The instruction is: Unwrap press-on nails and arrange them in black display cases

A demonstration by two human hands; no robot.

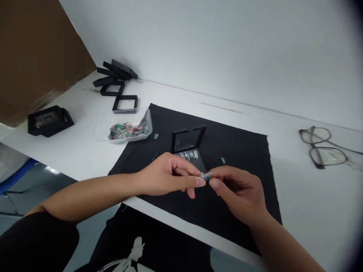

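Note:
My left hand (176, 175) pinches a small, shiny clear press-on nail (202, 175) between thumb and fingers. Meeting it from the other side, my right hand (241, 189) has its thumb and forefinger closed on a tiny teal piece (207, 178) at the nail's end. Fingertips partly cover both. Just beyond my hands, a black display case (188, 139) stands with its windowed lid raised. A row of silvery press-on nails (190, 155) lies inside it, and my left hand hides part of its base.
A black cloth (241, 145) covers the middle of the white table. Small green bits (223, 160) lie on it. To the left are a clear plastic tub (146, 126) of colourful pieces, black frames (125, 102) and a closed black case (49, 120). Eyeglasses (323, 145) rest at right.

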